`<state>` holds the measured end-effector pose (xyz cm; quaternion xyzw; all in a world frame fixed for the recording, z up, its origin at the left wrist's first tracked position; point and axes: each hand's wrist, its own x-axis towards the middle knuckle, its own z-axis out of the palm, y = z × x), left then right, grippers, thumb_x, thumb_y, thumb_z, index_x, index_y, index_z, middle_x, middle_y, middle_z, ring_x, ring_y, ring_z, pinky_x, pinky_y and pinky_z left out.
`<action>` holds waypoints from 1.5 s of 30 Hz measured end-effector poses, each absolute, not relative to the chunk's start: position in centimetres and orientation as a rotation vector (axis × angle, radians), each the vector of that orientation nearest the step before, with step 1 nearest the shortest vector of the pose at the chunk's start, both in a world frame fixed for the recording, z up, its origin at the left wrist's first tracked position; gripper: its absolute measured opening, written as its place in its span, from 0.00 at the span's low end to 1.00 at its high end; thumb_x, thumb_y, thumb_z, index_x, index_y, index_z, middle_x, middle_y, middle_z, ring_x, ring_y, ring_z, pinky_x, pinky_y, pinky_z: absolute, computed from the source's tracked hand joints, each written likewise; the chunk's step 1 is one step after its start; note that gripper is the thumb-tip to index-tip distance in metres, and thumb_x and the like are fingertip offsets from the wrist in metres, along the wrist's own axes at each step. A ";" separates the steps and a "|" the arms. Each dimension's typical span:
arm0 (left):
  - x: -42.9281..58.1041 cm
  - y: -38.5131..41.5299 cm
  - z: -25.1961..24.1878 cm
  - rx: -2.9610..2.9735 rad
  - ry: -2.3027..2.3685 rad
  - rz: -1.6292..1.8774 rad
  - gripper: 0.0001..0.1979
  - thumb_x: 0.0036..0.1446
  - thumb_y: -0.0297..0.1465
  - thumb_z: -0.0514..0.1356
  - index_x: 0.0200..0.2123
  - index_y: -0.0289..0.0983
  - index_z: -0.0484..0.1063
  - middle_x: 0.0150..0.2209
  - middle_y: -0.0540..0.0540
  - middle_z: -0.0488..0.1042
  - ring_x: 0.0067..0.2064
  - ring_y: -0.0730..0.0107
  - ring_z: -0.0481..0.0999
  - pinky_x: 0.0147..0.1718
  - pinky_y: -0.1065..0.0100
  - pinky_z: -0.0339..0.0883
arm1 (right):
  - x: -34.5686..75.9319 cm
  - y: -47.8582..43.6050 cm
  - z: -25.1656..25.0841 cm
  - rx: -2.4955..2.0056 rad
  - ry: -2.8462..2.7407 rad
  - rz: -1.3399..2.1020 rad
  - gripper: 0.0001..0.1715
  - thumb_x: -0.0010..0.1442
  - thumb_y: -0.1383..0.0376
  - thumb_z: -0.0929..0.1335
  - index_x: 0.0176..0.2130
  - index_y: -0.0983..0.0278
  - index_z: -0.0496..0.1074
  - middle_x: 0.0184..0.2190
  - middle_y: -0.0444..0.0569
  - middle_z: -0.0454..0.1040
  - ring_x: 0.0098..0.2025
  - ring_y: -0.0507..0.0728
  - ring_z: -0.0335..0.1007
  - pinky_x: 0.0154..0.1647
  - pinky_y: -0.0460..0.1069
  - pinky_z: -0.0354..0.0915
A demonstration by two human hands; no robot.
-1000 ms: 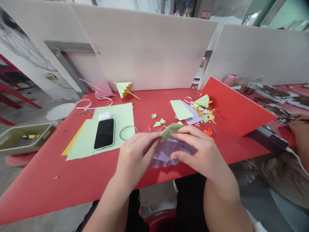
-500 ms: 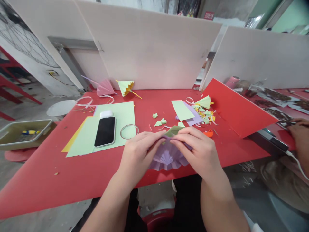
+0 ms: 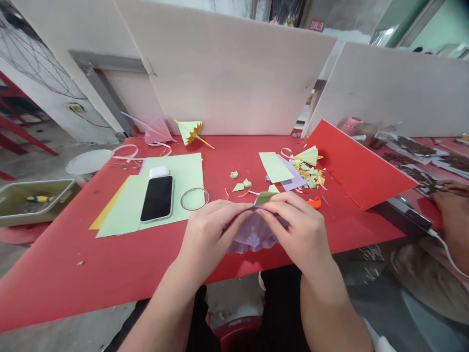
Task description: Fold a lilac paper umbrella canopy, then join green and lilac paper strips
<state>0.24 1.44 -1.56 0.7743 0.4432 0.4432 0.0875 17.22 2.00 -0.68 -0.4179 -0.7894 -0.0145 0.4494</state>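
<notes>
Between my two hands is a pleated purple paper fan with a green side showing at its far edge. My left hand pinches the upper edge from the left, thumb against fingers. My right hand pinches the same edge from the right, and the fingertips of both hands almost meet. The pleats spread out below the fingers, above the near part of the red table. Part of the paper is hidden behind my fingers.
Green paper sheets carry a phone, a white case and a bangle. Paper umbrellas, one pink and one green-yellow, lie at the back. Paper scraps and a red board are right; a co-worker's arm is beyond.
Both hands keep their pinch on the purple paper fan. Its lower pleats have lifted and drawn in slightly, and less of the green side shows. The view has shifted a little.
</notes>
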 end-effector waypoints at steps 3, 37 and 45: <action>0.2 1.4 -1.6 2.295 1.317 1.303 0.07 0.58 0.28 0.57 0.37 0.38 0.75 0.32 0.50 0.78 0.32 0.74 0.75 0.32 0.73 0.66 | 17.3 2.1 -0.6 -1.044 -1.932 -0.019 0.05 0.57 0.67 0.67 0.31 0.64 0.73 0.28 0.46 0.72 0.30 0.49 0.69 0.32 0.44 0.65; 0.1 1.3 -1.8 2.437 1.252 1.395 0.06 0.57 0.28 0.58 0.37 0.37 0.74 0.30 0.48 0.77 0.31 0.73 0.74 0.32 0.72 0.66 | 17.1 1.9 -0.9 -1.107 -1.903 -0.143 0.06 0.57 0.66 0.67 0.29 0.63 0.73 0.27 0.46 0.74 0.30 0.50 0.70 0.32 0.45 0.64; -0.2 1.2 -1.7 2.396 1.308 1.341 0.04 0.57 0.28 0.58 0.35 0.37 0.74 0.30 0.49 0.76 0.31 0.74 0.73 0.30 0.73 0.65 | 17.7 2.1 -0.5 -1.100 -1.866 -0.078 0.06 0.56 0.65 0.68 0.27 0.63 0.73 0.25 0.44 0.72 0.27 0.48 0.67 0.29 0.43 0.63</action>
